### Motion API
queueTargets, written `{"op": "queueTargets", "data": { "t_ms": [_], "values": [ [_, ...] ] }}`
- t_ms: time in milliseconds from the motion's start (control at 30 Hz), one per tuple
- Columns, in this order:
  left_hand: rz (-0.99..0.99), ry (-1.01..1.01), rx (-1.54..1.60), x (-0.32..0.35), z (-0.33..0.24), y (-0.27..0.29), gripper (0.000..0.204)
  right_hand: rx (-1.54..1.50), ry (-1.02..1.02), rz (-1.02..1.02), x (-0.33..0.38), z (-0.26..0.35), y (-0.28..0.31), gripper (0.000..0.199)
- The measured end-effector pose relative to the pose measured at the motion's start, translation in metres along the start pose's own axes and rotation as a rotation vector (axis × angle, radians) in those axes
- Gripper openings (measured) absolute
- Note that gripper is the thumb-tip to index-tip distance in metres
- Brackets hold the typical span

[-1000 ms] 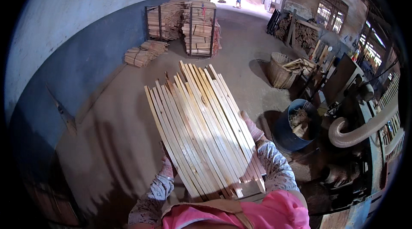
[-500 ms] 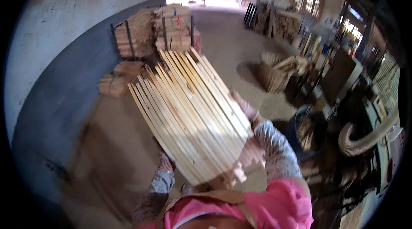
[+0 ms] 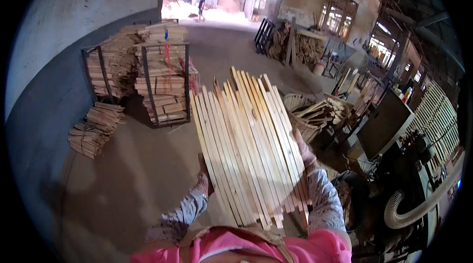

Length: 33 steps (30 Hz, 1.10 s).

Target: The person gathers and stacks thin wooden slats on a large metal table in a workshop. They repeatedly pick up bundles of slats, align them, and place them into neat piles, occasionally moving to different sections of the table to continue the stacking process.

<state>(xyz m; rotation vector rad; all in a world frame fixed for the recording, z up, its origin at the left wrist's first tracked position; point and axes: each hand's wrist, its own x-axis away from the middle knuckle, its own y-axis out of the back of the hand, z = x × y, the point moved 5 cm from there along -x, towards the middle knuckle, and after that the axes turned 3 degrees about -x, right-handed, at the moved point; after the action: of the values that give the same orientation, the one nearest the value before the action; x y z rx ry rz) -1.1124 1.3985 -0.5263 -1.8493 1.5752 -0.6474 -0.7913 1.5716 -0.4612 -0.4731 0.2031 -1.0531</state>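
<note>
A wide bundle of pale wooden strips (image 3: 251,149) lies side by side in front of my chest, its far ends uneven. My left hand (image 3: 202,182) grips its left edge, the fingers partly hidden beneath the wood. On the right edge my right hand (image 3: 305,150) is closed in a glove, pressing the strips inward. Patterned sleeves cover both forearms. The near ends of the strips reach close to my pink top and brown apron.
Stacked wood fills metal racks (image 3: 156,85) along the left wall, with tied bundles (image 3: 94,129) on the floor beside them. To the right stand a basket of wood pieces (image 3: 315,115), a dark panel (image 3: 384,125) and a ribbed hose (image 3: 398,213). A distant person (image 3: 201,6) is near the doorway.
My view has turned and moved nearer the racks, which now appear larger and lower. The bundle stays in both hands and points more directly ahead. The distant person's legs have shifted.
</note>
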Motion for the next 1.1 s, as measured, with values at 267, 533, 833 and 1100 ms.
{"op": "queueTargets", "data": {
  "t_ms": [267,533,833,1100],
  "values": [
    [-0.044,0.069,-0.038,-0.32,0.024,-0.017,0.1,0.249,0.151,-0.051,-0.279,0.091,0.148,0.075],
    [0.068,0.32,0.047,-0.596,0.06,-0.026,0.094,0.199,0.143,-0.117,-0.455,0.16,0.222,0.067],
    [0.463,-0.041,-0.459,-1.001,0.111,-0.011,0.079,0.141,0.26,0.029,-0.768,0.256,0.381,0.067],
    [0.17,0.171,-0.034,-1.212,0.13,-0.059,0.104,0.155,0.27,-0.254,-0.987,0.334,0.429,0.074]
  ]
}}
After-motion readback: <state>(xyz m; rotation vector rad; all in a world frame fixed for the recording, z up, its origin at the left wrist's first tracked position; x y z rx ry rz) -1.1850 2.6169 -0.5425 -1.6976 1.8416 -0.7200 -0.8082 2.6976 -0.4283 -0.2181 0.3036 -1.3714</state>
